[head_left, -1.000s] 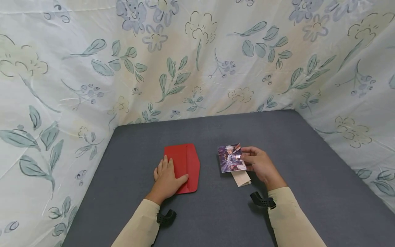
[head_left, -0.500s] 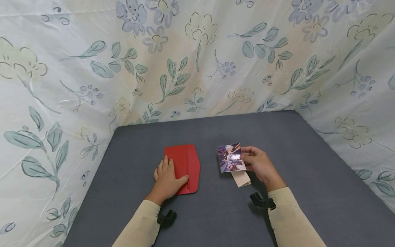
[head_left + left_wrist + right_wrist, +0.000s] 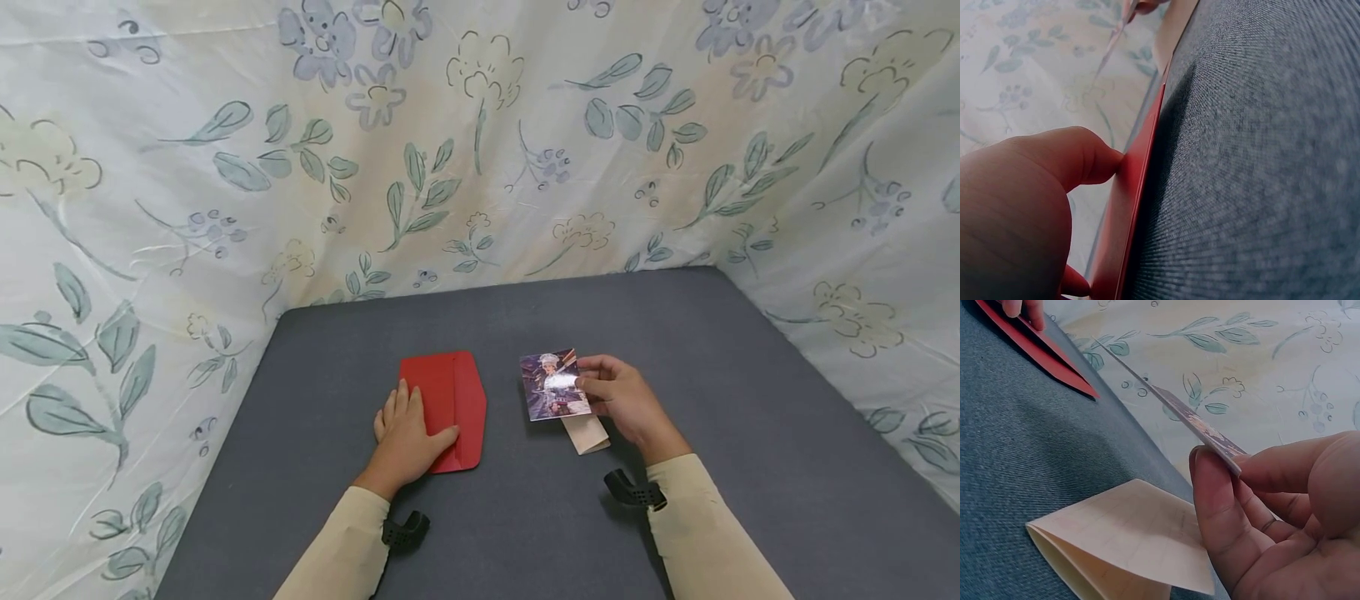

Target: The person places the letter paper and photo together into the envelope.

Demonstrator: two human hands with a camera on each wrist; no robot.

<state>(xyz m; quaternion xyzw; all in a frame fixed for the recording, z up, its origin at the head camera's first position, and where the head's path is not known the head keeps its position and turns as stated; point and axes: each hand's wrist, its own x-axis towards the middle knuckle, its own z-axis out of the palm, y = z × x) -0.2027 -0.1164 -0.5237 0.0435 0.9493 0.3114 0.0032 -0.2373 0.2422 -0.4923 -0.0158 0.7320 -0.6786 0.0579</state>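
Observation:
A red envelope (image 3: pixel 468 392) lies on the dark table with its flap side to the right. My left hand (image 3: pixel 405 437) rests on it, fingers spread and straight, and in the left wrist view the thumb presses its red face (image 3: pixel 1138 162). My right hand (image 3: pixel 626 404) pinches a glossy picture card (image 3: pixel 551 387) by its right edge between thumb and fingers. The right wrist view has that card (image 3: pixel 1197 422) tilted, above the table. Partly beneath it in the head view is a folded cream paper (image 3: pixel 587 434), its fold gaping in the right wrist view.
The dark grey table (image 3: pixel 510 533) is bordered at the back and sides by a hanging floral cloth (image 3: pixel 495 125). Black straps sit at both wrists, such as the right wrist strap (image 3: pixel 633 490).
My right hand has shifted slightly left with the picture card, which has moved a little toward the envelope. The left hand, envelope and folded paper stay in place.

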